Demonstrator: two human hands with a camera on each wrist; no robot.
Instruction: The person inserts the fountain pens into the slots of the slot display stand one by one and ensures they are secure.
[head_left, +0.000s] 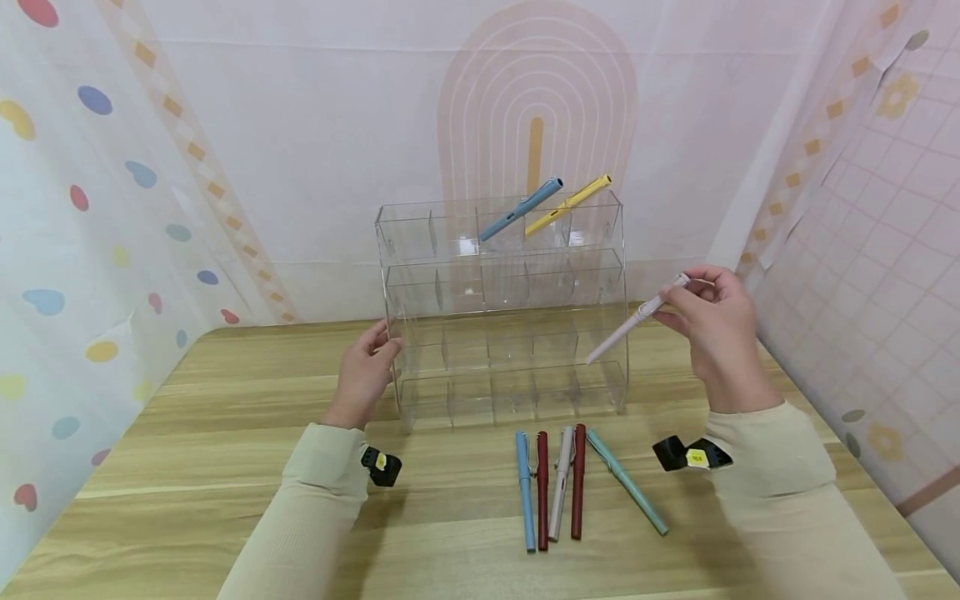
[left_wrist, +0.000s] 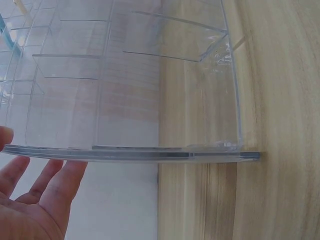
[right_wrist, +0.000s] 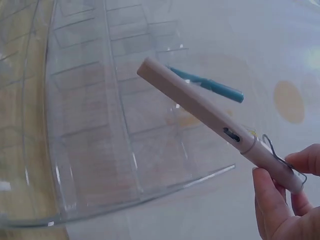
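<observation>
A clear acrylic display rack point(head_left: 504, 312) with tiered compartments stands on the table. My left hand point(head_left: 365, 367) holds its left side panel point(left_wrist: 150, 154); in the left wrist view the fingers lie against the outer face, with the thumb at the edge. My right hand point(head_left: 716, 329) pinches a pale pink pen point(head_left: 628, 329) by its clip end, tilted, its other end pointing down-left before the rack's right part. A blue pen point(head_left: 521, 210) and a yellow pen point(head_left: 567, 206) lean in the top tier. In the right wrist view the teal-looking pen point(right_wrist: 210, 86) shows behind the held one.
On the table before the rack lie a light blue pen point(head_left: 527, 500), two dark red pens point(head_left: 542, 500), a pale grey-pink pen point(head_left: 559, 492) and a mint green pen point(head_left: 630, 483). A patterned cloth backdrop point(head_left: 322, 150) surrounds the wooden table point(head_left: 247, 400).
</observation>
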